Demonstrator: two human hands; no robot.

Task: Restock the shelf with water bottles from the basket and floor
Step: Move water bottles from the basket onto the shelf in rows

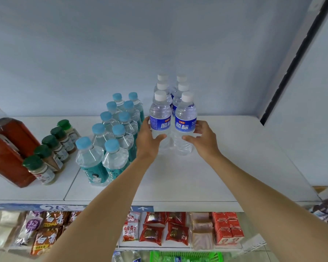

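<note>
Both hands' grip (150,138) (203,137) around front bottles (160,118)

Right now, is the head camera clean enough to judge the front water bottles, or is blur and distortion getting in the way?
Head view: the two front white-capped bottles are sharp and their labels legible, as are the left hand and right hand; lighting is soft and even, without harsh glare; wide-angle distortion bends the shelf edge; the right margin smears.

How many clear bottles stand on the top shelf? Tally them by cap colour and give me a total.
white-capped bottles: 6
blue-capped bottles: 10
Total: 16
</note>
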